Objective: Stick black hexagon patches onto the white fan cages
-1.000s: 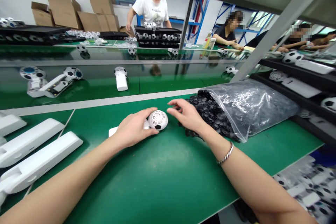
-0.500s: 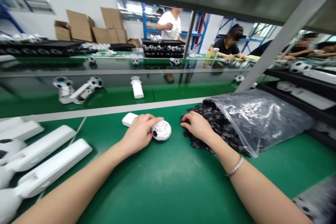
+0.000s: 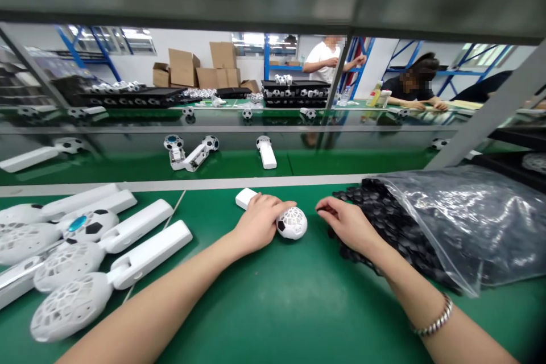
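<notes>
My left hand is closed around the neck of a white hand-held fan whose football-patterned round head lies on the green table. The fan's white handle end sticks out behind my fingers. My right hand rests with curled fingers on the heap of small black hexagon pieces that spill from a clear plastic bag. What the fingertips pinch is hidden.
Several white fans lie in a row at the left. More fans sit on the conveyor belt behind. Other people work at the far bench beside black trays and cardboard boxes. A grey post slants at right.
My view has swung left and down, so more fans show at left. My right hand went from hovering open by the fan head down onto the black pieces. My left hand kept its grip.
</notes>
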A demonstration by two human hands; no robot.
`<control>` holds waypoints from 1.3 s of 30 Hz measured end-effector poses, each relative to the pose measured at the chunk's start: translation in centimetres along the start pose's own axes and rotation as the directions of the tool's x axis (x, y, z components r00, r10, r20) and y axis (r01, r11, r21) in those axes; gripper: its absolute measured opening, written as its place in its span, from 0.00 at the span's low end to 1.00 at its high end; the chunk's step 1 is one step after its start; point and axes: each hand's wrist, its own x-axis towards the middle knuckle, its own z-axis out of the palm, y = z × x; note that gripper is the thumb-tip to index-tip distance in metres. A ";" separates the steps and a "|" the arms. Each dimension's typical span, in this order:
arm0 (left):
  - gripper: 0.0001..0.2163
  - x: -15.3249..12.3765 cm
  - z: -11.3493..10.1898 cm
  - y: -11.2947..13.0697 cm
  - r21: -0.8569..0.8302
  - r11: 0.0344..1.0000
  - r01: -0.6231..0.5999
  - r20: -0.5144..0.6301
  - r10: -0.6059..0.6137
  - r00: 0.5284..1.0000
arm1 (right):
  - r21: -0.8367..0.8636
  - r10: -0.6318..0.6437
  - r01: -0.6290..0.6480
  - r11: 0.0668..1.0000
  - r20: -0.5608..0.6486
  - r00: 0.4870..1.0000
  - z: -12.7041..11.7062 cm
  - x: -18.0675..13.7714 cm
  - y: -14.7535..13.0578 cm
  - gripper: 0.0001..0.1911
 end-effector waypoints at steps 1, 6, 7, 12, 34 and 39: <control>0.28 0.0 -0.1 0.0 -0.003 1.000 0.003 0.013 -0.003 1.000 | 0.119 0.003 -0.004 0.993 0.011 1.000 -0.2 -0.3 -0.5 0.07; 0.32 0.1 -0.5 0.0 -0.089 0.996 0.008 0.092 0.001 0.996 | 0.279 -0.094 0.087 0.956 0.012 0.996 -0.6 -1.1 -2.8 0.05; 0.34 0.1 -0.6 0.0 -0.107 0.994 0.019 0.094 -0.008 0.996 | 0.315 -0.103 0.086 0.945 0.038 0.994 -0.6 -1.2 -3.1 0.04; 0.35 0.2 -0.3 0.6 -0.136 0.987 0.086 0.067 -0.077 0.995 | 0.369 -0.161 0.105 0.923 0.124 0.979 -0.1 -1.6 -3.7 0.02; 0.25 0.6 -0.4 1.7 -0.265 0.953 0.149 0.035 -0.145 0.989 | 0.580 0.029 -0.071 0.812 0.083 0.996 3.4 -1.0 -2.8 0.21; 0.25 0.2 -0.1 1.3 -0.270 0.956 0.110 -0.002 -0.115 0.993 | 0.527 -0.033 -0.002 0.850 0.058 0.998 3.0 -0.7 -2.7 0.20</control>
